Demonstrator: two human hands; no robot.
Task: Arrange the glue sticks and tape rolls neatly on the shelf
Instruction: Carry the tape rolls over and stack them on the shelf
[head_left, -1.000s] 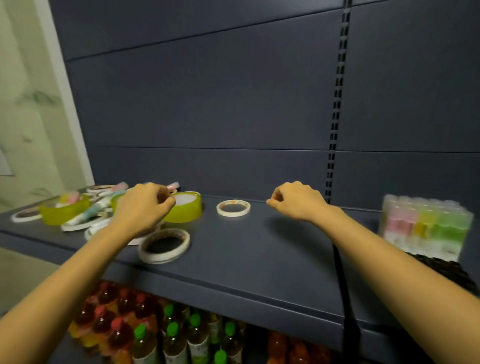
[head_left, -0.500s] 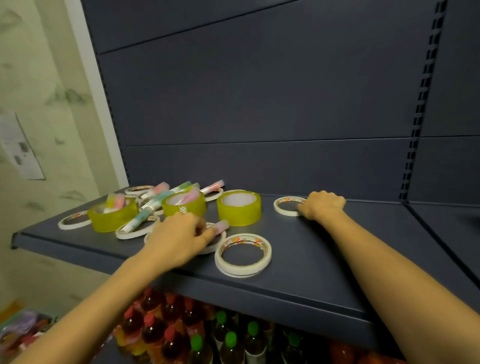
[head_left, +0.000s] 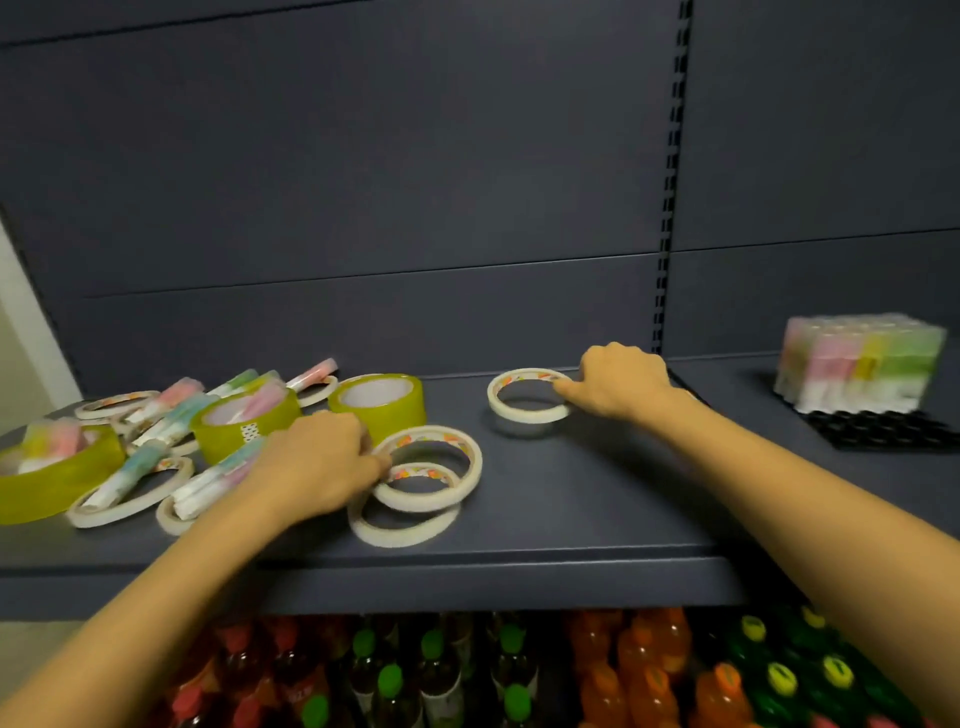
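"On the shelf (head_left: 571, 519), how far along?"

"Barely begun — glue sticks (head_left: 171, 415) and tape rolls (head_left: 382, 413) lie heaped at left. One white ring (head_left: 527, 415) mid-shelf sits pinched in the right grip (head_left: 621, 382); the left grip (head_left: 317, 467) seems curled on stacked rings (head_left: 415, 501), blurred."

Dark blue-grey back panel (head_left: 363, 182), crossed by horizontal seams. A slotted upright (head_left: 670, 182) runs vertically right of centre and divides the panel into two bays. A pale wall (head_left: 15, 332) shows at the left edge. A black mat (head_left: 878, 431) with a honeycomb pattern lies at the far right. Along the bottom stand rows of drinks, left to right: red-capped bottles (head_left: 187, 701), green-capped bottles (head_left: 389, 680), orange bottles (head_left: 644, 670) and dark bottles with yellow caps (head_left: 779, 675). Labels are blurred.
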